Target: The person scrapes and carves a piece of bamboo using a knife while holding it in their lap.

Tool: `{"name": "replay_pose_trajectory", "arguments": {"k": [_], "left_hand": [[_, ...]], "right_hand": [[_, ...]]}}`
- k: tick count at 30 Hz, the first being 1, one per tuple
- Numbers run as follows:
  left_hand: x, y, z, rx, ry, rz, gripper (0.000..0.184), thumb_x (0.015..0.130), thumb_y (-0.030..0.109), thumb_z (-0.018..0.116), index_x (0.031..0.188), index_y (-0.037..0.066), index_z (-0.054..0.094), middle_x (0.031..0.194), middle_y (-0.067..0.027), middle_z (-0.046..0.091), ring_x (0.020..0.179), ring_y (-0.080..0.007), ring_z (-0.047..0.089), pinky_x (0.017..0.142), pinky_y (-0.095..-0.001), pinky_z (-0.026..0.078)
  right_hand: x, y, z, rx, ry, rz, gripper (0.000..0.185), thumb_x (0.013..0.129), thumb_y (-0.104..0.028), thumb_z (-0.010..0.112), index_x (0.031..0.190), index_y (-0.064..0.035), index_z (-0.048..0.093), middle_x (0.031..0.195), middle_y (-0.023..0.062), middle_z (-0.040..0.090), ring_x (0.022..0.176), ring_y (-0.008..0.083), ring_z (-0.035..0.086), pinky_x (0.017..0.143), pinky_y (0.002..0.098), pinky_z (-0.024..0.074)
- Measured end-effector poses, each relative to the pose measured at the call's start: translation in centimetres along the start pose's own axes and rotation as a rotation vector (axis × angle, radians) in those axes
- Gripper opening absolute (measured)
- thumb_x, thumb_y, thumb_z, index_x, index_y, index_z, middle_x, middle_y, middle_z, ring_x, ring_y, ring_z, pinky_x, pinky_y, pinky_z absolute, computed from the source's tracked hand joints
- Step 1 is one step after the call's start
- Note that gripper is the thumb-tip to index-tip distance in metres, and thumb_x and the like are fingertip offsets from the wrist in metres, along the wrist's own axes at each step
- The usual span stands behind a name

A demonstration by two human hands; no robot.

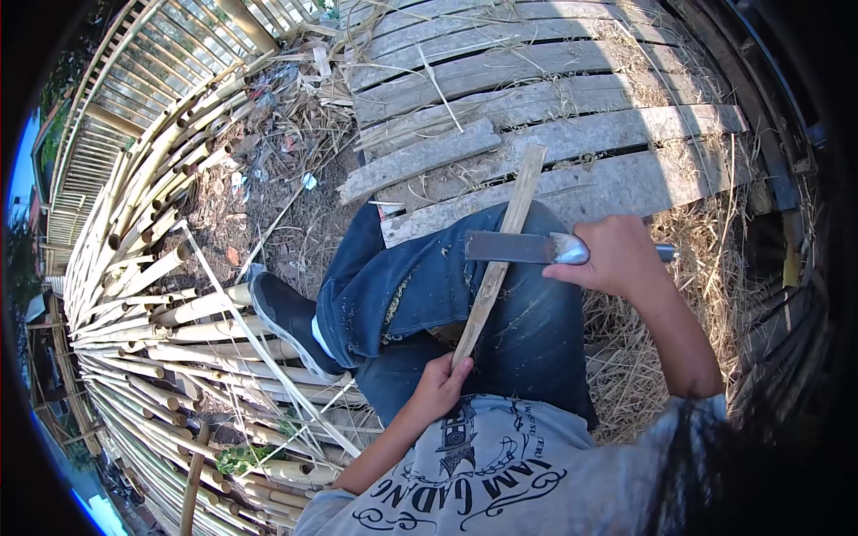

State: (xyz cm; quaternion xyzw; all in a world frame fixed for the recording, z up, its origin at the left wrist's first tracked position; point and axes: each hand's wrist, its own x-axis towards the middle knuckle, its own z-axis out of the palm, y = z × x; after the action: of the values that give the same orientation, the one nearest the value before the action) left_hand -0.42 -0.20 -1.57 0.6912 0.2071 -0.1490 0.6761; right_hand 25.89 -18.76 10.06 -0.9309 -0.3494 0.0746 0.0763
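My left hand is closed around the lower end of a flat bamboo strip, which slants up across my jeans to the right. In my right hand is a broad, square-ended knife with a shiny metal handle. Its dark blade lies crosswise over the middle of the strip; whether it touches the strip I cannot tell. One leg of my jeans is bent across the other beneath both, with small shavings on the cloth.
A slatted wooden platform stands in front, with a loose board on its near edge. Stacked bamboo poles fill the left side beside a bamboo fence. Dry straw lies at the right. My dark shoe is near the poles.
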Motion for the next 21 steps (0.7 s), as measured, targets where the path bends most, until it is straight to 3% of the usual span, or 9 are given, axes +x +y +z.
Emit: {"name": "replay_pose_trajectory", "arguments": {"k": [2, 5, 9, 10, 12, 14, 18, 21], "left_hand": [[0.2, 0.2, -0.1, -0.009, -0.001, -0.015, 0.035, 0.098, 0.027, 0.052, 0.078, -0.002, 0.053, 0.059, 0.0002, 0.042, 0.058, -0.0082, 0.037, 0.050, -0.0288, 0.035], [-0.1, -0.4, 0.2, -0.050, -0.010, -0.028, 0.035, 0.098, 0.027, 0.052, 0.078, -0.002, 0.053, 0.059, 0.0006, 0.042, 0.058, -0.0079, 0.037, 0.050, -0.0285, 0.035], [-0.2, 0.3, 0.1, 0.051, 0.037, 0.018, 0.035, 0.097, 0.027, 0.053, 0.078, -0.003, 0.054, 0.060, 0.0005, 0.043, 0.059, -0.0072, 0.038, 0.051, -0.0280, 0.035], [0.0, 0.5, 0.1, 0.050, 0.033, 0.019, 0.035, 0.097, 0.027, 0.053, 0.078, -0.003, 0.054, 0.060, 0.0005, 0.043, 0.059, -0.0072, 0.038, 0.051, -0.0280, 0.035], [0.0, 0.6, 0.2, 0.001, 0.035, 0.034, 0.035, 0.097, 0.027, 0.053, 0.078, -0.003, 0.054, 0.060, 0.0004, 0.043, 0.059, -0.0071, 0.038, 0.051, -0.0280, 0.036], [0.0, 0.1, 0.2, -0.019, 0.023, 0.030, 0.035, 0.097, 0.027, 0.054, 0.078, -0.003, 0.054, 0.060, 0.0004, 0.043, 0.059, -0.0071, 0.038, 0.051, -0.0281, 0.036], [0.0, -0.2, 0.0, -0.006, 0.017, 0.021, 0.035, 0.097, 0.027, 0.054, 0.078, -0.003, 0.054, 0.060, 0.0007, 0.043, 0.058, -0.0073, 0.037, 0.050, -0.0283, 0.036], [0.1, 0.2, 0.2, -0.034, 0.022, 0.027, 0.036, 0.097, 0.028, 0.054, 0.077, -0.002, 0.054, 0.059, 0.0010, 0.043, 0.058, -0.0075, 0.037, 0.050, -0.0286, 0.036]], "right_hand": [[0.3, -0.6, -0.1, -0.047, -0.166, -0.086, 0.068, 0.069, -0.071, 0.060, 0.068, -0.0030, 0.066, 0.060, 0.0172, 0.062, 0.058, 0.0336, 0.063, 0.058, 0.0440, 0.0493], [2.2, 2.6, 0.6, 0.074, 0.038, 0.023, 0.074, 0.069, -0.075, 0.057, 0.070, -0.0016, 0.067, 0.060, 0.0182, 0.062, 0.059, 0.0349, 0.064, 0.058, 0.0433, 0.0500], [1.5, -0.8, 0.8, -0.069, -0.100, -0.163, 0.069, 0.069, -0.070, 0.061, 0.066, -0.0011, 0.065, 0.059, 0.0188, 0.061, 0.059, 0.0357, 0.063, 0.056, 0.0424, 0.0490], [2.2, 0.0, 0.7, -0.072, -0.101, -0.160, 0.069, 0.069, -0.070, 0.061, 0.066, -0.0011, 0.065, 0.059, 0.0188, 0.061, 0.059, 0.0357, 0.063, 0.056, 0.0424, 0.0490], [3.7, 2.7, 0.3, 0.141, 0.101, 0.047, 0.073, 0.069, -0.074, 0.058, 0.067, -0.0015, 0.067, 0.059, 0.0195, 0.061, 0.059, 0.0370, 0.062, 0.058, 0.0428, 0.0498], [3.9, 2.8, -0.3, 0.051, 0.093, 0.015, 0.074, 0.070, -0.074, 0.057, 0.067, -0.0013, 0.067, 0.060, 0.0192, 0.061, 0.060, 0.0367, 0.063, 0.059, 0.0432, 0.0498], [3.3, 0.1, -0.1, -0.061, -0.096, -0.168, 0.069, 0.072, -0.069, 0.060, 0.066, -0.0002, 0.065, 0.060, 0.0195, 0.061, 0.062, 0.0357, 0.063, 0.058, 0.0438, 0.0485], [5.0, 2.3, -0.6, 0.104, 0.080, 0.117, 0.069, 0.073, -0.070, 0.059, 0.066, -0.0010, 0.065, 0.060, 0.0192, 0.061, 0.062, 0.0363, 0.064, 0.061, 0.0433, 0.0500]]}}
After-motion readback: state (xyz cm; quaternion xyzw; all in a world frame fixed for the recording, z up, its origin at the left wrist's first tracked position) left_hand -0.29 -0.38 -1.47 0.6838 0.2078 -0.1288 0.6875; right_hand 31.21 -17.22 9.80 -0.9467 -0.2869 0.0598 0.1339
